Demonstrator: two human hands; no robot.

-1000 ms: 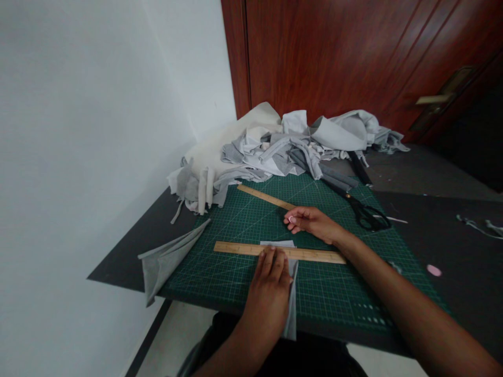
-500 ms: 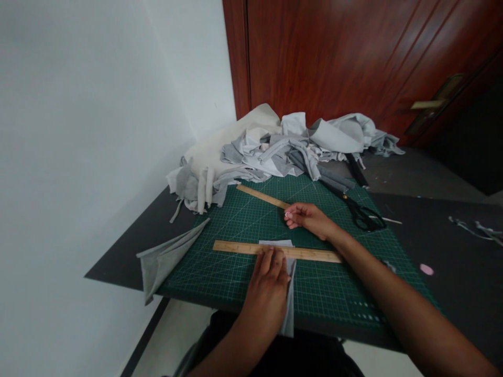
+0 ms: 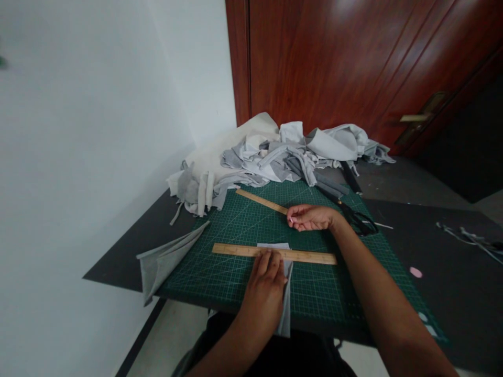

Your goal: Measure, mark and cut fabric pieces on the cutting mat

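Note:
My left hand lies with its fingers stretched out over a wooden ruler, pressing it down across a folded strip of grey cloth. The strip's pale far end shows just beyond the ruler, and its near end hangs over the table edge. Above the green cutting mat, my right hand is closed in a pinch on a small pale pink piece, mostly hidden by the fingers. A second wooden ruler slants away behind that hand.
A heap of grey and white cloth covers the back, against the wall and the door. Black scissors lie beyond my right forearm. Folded grey cloth sits at the left edge. A pink oval piece rests at the right.
My right hand has turned at the wrist, with its fingers curled in more. My left hand still presses the ruler on the strip. The view has shifted slightly.

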